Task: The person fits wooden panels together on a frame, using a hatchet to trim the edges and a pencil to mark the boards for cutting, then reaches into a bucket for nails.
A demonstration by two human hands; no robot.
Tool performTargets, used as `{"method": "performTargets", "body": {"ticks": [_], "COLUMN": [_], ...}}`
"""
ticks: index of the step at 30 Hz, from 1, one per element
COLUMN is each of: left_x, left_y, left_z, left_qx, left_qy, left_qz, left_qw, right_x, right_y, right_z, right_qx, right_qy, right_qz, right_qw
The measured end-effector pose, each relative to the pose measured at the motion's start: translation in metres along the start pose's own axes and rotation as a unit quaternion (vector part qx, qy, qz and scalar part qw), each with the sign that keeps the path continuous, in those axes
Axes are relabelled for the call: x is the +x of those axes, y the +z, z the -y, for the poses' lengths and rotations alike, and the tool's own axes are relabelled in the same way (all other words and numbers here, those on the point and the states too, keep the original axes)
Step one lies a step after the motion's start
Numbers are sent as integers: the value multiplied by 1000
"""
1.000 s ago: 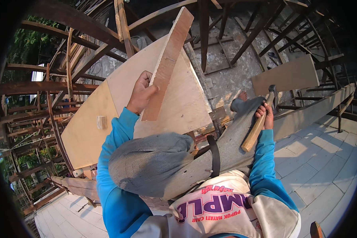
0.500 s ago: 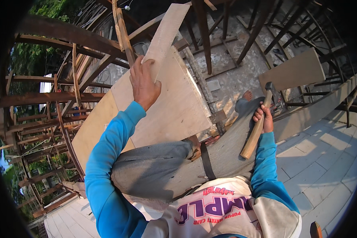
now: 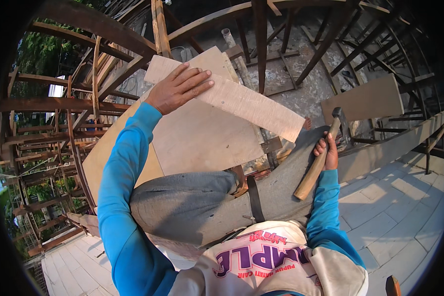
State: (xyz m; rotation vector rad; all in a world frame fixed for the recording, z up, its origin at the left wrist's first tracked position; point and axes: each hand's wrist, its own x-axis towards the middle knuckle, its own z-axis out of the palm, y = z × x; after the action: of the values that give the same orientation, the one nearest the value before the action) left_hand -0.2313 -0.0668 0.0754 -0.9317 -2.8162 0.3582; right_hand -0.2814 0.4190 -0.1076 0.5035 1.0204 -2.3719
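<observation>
The narrow board (image 3: 251, 106) has swung round since half a second ago: its far end pointed away from the body, and now it lies slantwise, one end at the far left and the other down toward the right leg (image 3: 291, 165). The left hand (image 3: 180, 89) has turned with it, while the right hand and hammer have scarcely shifted.

The left hand holds the board near its far left end, fingers slightly spread across the upper face; the thumb is hidden. The board crosses above the far part of a pale plywood panel (image 3: 207, 133), and its right end reaches past the panel's right edge. Whether board and panel touch, I cannot tell.

The right hand (image 3: 330, 150) is closed around the wooden handle of a hammer (image 3: 311, 175), fairly near the head. The head points away from the body, and the handle's butt slants back over the right leg.

A yellower panel (image 3: 128, 163) adjoins the pale panel's left edge. To the right are a separate plywood piece (image 3: 365, 98) and a long grey plank (image 3: 385, 148), with pale paving (image 3: 389, 202) below the plank. Dark timber beams (image 3: 260, 49) stand beyond the far edge of the panel.
</observation>
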Motion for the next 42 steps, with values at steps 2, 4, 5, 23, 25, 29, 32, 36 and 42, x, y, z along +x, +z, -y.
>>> {"method": "performTargets", "body": {"ticks": [2,4,5,23,25,29,32,36,42], "left_x": [7,12,15,79,87,93,96,97,94], "left_y": [9,16,16,77,84,100,119,131,164], "left_z": [-9,-19,-22,15,16,25,31,37,50], "left_qx": [3,-3,-2,4,-42,26,29,59,-65], "left_qy": [12,16,14,-65,-84,-126,-133,-199,-351], "left_qz": [-12,-28,-26,-96,-95,-80,-49,0,-48], "left_qw": [1000,999,1000,993,991,989,990,978,933], "right_x": [-7,-16,-20,-47,-38,-34,-25,-10,-11], "right_y": [9,25,35,113,106,128,128,113,112], "right_z": [1,-1,-4,-45,-52,-44,-46,-48,-52], "right_qx": [-29,-127,-126,-385,-390,-313,-300,-299,-281], "right_qy": [-8,-33,-31,-7,-11,61,41,28,86], "right_qz": [-2,32,34,107,109,75,47,37,60], "right_qw": [1000,991,991,917,914,945,952,953,954]}}
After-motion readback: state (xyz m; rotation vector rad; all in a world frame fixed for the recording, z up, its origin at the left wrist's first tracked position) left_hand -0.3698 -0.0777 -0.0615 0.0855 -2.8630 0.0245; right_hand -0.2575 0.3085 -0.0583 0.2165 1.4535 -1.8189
